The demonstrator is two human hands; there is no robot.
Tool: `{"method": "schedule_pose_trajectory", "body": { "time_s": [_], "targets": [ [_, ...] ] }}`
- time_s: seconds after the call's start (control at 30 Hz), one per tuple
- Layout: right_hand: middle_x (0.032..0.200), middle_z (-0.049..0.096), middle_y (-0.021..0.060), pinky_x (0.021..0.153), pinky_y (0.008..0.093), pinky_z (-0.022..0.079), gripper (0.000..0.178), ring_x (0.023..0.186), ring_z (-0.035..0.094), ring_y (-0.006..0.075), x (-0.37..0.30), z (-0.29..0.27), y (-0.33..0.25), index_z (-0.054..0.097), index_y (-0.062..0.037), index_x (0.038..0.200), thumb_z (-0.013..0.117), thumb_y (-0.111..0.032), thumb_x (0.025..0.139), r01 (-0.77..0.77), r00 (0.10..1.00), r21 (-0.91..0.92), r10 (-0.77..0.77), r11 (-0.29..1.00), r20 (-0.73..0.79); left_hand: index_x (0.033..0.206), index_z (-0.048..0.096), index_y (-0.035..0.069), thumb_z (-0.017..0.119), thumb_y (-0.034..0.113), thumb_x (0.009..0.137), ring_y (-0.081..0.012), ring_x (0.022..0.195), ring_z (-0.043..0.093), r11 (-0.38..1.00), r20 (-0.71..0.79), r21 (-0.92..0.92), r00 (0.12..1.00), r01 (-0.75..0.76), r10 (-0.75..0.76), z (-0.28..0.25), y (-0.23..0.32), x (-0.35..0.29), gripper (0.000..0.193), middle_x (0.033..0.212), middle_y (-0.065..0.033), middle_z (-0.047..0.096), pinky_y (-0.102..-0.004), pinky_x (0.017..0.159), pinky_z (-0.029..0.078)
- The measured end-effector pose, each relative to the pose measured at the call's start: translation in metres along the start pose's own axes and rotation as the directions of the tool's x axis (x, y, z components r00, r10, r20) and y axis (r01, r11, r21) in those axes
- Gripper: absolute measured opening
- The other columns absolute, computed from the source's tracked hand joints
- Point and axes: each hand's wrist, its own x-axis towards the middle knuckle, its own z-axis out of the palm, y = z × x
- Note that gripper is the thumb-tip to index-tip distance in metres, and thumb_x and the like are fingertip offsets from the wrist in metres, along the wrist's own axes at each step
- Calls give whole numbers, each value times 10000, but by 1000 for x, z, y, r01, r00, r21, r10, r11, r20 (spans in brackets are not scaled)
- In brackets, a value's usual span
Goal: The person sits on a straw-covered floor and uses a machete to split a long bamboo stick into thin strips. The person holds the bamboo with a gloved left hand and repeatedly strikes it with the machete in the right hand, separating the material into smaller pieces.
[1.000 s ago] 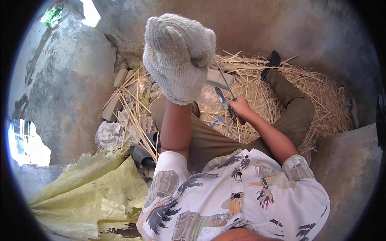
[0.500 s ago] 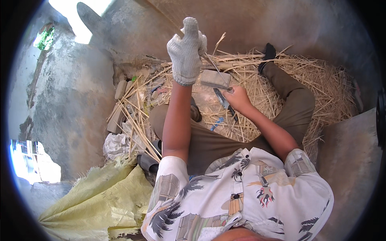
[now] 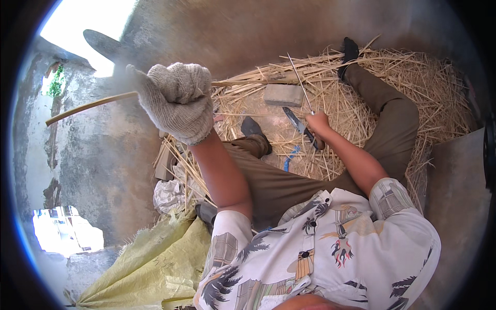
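Observation:
My left hand (image 3: 178,98), in a knitted off-white glove, is raised at the left and closed round a long bamboo-like strip (image 3: 93,107). The strip sticks out to the left of my fist, and a length continues to the right behind it. My bare right hand (image 3: 318,125) grips a knife with a long thin blade (image 3: 300,82), seen nearly edge-on and pointing up and away. The blade's upper part passes near the strip's right stretch; whether they touch I cannot tell. Just left of my right hand, a second knife (image 3: 297,122) with a broader, notched blade lies on the ground.
A grey brick (image 3: 284,95) rests beyond the knives. Straw-like shavings (image 3: 434,108) cover the ground around my spread legs. A blue strip (image 3: 291,157) lies between them. At the left are a yellow woven sack (image 3: 155,263) and a crumpled white bag (image 3: 168,196). Walls (image 3: 103,160) stand close by.
My left hand has swung left and nearer with the strip, which now lies more sideways. The knife in my right hand has turned more upright. The view has shifted slightly.

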Motion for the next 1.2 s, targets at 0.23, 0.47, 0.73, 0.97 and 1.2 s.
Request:
{"method": "schedule_pose_trajectory", "body": {
  "time_s": [0.23, 0.47, 0.73, 0.97, 1.2],
  "targets": [
    [603, 622, 151, 549, 361, 466, 322, 544, 611, 229, -66, 0, -75, 601, 46, 690, 649, -241, 829, 552, 833, -38, -553, 833, 0, 530, 312, 177, 436, 824, 822, -129, 429, 175, 999, -64, -32, 998, 11, -13, -8, -3, -6, 721, 477, 36, 253, -290, 426, 168],
    [612, 609, 202, 551, 388, 470, 273, 528, 583, 272, -69, -5, -80, 609, 76, 721, 646, -185, 794, 490, 870, -225, -456, 842, 186, 530, 331, 173, 419, 864, 778, -124, 407, 181, 996, -25, 54, 997, 71, -70, -5, -19, -8, 739, 470, 43, 225, -311, 404, 136],
    [523, 510, 62, 375, 339, 381, 187, 385, 473, 173, -92, -22, -112, 584, 5, 678, 648, -148, 764, 88, 916, 36, -95, 995, 391, 558, 336, 145, 393, 858, 784, -117, 423, 189, 999, 34, 33, 999, 37, -38, 6, -29, -8, 750, 486, 35, 227, -299, 395, 171],
    [473, 405, -6, 309, 284, 303, 283, 326, 369, 87, -92, -21, -115, 431, -87, 592, 637, -100, 785, -362, 729, 263, 96, 894, 677, 583, 385, 148, 399, 842, 813, -123, 414, 220, 995, 44, -18, 994, 96, -95, -12, -22, -5, 731, 494, 23, 268, -295, 403, 202],
    [492, 451, 0, 338, 310, 335, 254, 347, 419, 117, -91, -11, -104, 473, -71, 599, 642, -100, 786, -34, 900, 63, 3, 997, 436, 638, 383, 163, 434, 739, 883, -95, 432, 231, 991, 10, 103, 997, -83, 82, 18, 10, -11, 627, 514, 39, 290, -261, 397, 209]
  ]
}}
